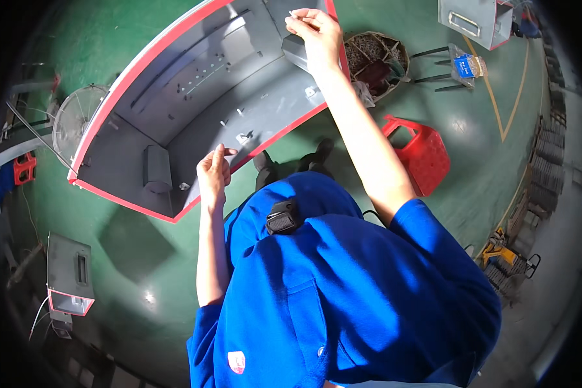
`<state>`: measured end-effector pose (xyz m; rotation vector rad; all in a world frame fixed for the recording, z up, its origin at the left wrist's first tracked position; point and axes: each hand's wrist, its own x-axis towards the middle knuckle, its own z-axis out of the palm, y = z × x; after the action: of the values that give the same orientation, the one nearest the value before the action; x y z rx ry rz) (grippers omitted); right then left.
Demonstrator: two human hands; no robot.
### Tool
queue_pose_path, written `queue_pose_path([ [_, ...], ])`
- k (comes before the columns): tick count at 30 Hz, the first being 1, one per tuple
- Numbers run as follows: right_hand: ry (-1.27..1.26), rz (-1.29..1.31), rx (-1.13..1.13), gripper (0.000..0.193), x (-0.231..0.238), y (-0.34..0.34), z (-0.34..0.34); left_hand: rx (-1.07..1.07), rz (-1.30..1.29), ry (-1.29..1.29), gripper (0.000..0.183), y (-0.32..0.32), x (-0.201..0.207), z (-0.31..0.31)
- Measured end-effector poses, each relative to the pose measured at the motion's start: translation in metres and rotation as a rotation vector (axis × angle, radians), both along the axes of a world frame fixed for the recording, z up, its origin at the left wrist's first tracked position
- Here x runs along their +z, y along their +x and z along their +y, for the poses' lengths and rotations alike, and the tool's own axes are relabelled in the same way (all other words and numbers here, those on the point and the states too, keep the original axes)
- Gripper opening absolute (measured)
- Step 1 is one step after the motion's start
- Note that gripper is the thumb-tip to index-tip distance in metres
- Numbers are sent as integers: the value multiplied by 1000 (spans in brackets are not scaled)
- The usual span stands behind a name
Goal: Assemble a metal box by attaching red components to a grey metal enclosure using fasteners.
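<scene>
Right hand (pixel 318 37) pinched at the far side of a grey cabinet (pixel 204 132), left hand (pixel 213 173) curled at the near edge

The only marking on the blue shirt (pixel 381 278) was a small white-and-red badge (pixel 237 362), its detail too small to make out. A packet with a blue label (pixel 465 66) lay on a dark-legged stool (pixel 429 79) at upper right; its print was too small and blurred to read.

The open, red-trimmed cabinet lay in front of the person, its top cut off by the upper border. The right hand reached over its far right part, thumb and fingers nearly closed together. Something tiny and pale seemed to show at the fingertips, but what it was could not be told. That hand and wrist covered part of a dark grey block (pixel 294 50) on the inner side.

The left hand was loosely closed, forefinger pointing inward, near a small white fitting (pixel 242 138) on the inner panel; whether it gripped anything could not be told.

The person's shoes (pixel 264 161) were partly hidden behind the shirt and the cabinet. A fan (pixel 77 119) at left was partly covered by the cabinet's rim, and another grey cabinet (pixel 469 19) was cut off at upper right.
</scene>
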<state>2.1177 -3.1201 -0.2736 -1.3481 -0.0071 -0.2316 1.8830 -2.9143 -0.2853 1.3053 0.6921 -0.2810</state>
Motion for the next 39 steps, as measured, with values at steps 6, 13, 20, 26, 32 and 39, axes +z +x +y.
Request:
queue_pose_path([
  [6, 37, 60, 66, 7, 13, -34, 1, -86, 4, 37, 36, 1, 4, -7],
  [13, -91, 230, 220, 6, 18, -114, -51, -265, -21, 3, 38, 16, 32, -48],
  [20, -269, 231, 181, 9, 52, -144, -108, -402, 135, -485, 42, 51, 50, -134],
  [26, -584, -103, 90, 7, 83, -142, -178, -187, 249, -792, 32, 82, 70, -215],
  [32, -913, -327, -198, 14, 107, -125, -284, -258, 74, -1413, 49, 122, 95, -324],
  [39, -1079, -315, -199, 16, 123, -126, -381, -351, 34, -1487, 60, 130, 102, -420],
])
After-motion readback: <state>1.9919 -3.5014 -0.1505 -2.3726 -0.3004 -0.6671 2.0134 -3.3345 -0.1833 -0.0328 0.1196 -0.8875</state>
